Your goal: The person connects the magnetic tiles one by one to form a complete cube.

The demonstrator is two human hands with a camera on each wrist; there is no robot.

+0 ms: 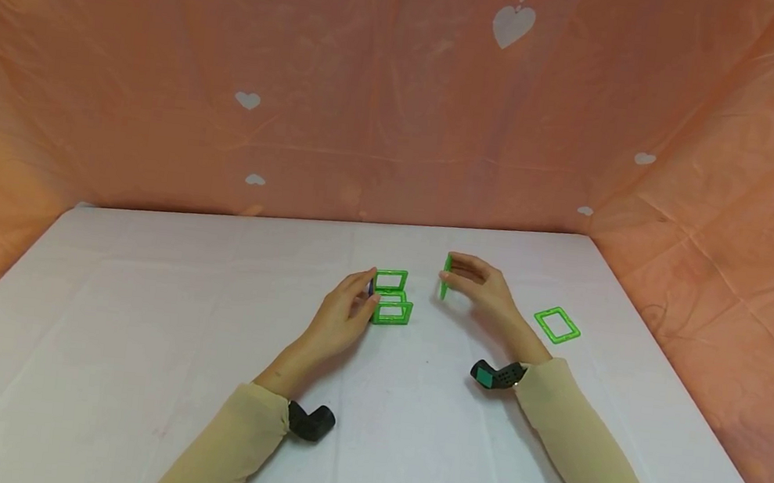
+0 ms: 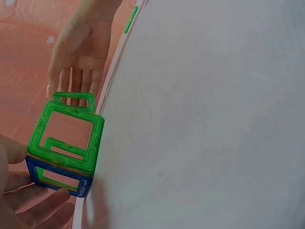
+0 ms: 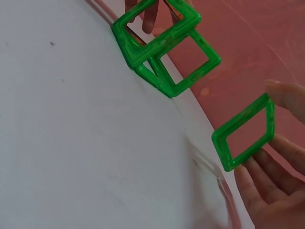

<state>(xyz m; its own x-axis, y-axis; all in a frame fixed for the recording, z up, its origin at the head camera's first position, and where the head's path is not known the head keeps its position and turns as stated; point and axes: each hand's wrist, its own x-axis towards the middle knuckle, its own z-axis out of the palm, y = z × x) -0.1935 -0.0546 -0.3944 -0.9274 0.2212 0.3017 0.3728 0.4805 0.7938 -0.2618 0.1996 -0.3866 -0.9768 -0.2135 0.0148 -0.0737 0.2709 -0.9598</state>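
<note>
A partly boxed structure of square magnetic tiles (image 1: pixel 390 321) stands on the table, with green frames at its front, bottom and back and a blue tile (image 2: pixel 85 185) on its left side. My left hand (image 1: pixel 342 312) grips that blue side, thumb toward the front and fingers toward the back. To the right, my right hand (image 1: pixel 490 290) pinches a single green square tile (image 3: pixel 241 117) by its edges. That tile is held upright and apart from the structure's open right side. In the right wrist view its frame shows whole, with the thumb above and fingers below.
Another green square tile (image 1: pixel 546 328) lies flat on the white-covered table (image 1: pixel 136 341), right of my right hand. An orange curtain with pale hearts (image 1: pixel 372 114) encloses the table's back and sides. A dark wrist device (image 1: pixel 311 422) sits on each wrist.
</note>
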